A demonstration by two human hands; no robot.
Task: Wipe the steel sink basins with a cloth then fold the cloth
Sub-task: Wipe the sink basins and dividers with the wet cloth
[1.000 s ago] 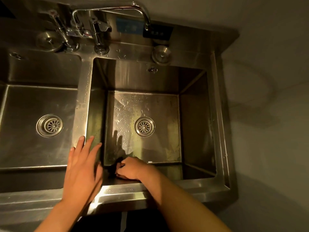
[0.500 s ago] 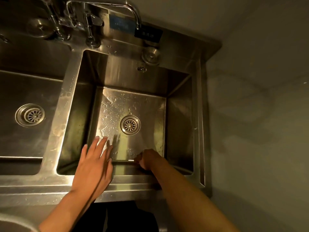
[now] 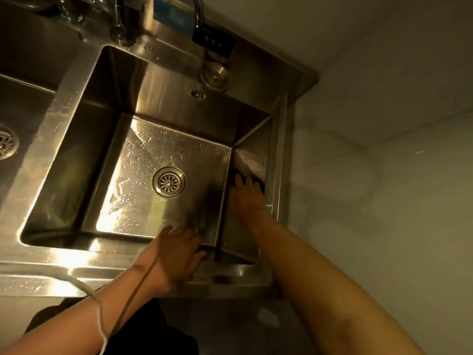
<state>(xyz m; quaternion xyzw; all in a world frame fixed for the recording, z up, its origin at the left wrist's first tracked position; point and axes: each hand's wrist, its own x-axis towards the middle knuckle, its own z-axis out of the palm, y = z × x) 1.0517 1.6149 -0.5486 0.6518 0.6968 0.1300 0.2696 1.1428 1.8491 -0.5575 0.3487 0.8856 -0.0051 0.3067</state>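
At far left we note the left basin, partly in view. The right basin shows a wet floor around its drain. The left hand lies flat on the front rim, fingers straight, holding nothing. The right hand, fingers spread, presses the dark cloth against the basin's right wall.

- Two basins: one at centre, one at 9 o'clock.
- Two drains: centre, at 9 o'clock.
- Two hands: left, right.
- One dark cloth at 3 o'clock.
- One spout at 12 o'clock.
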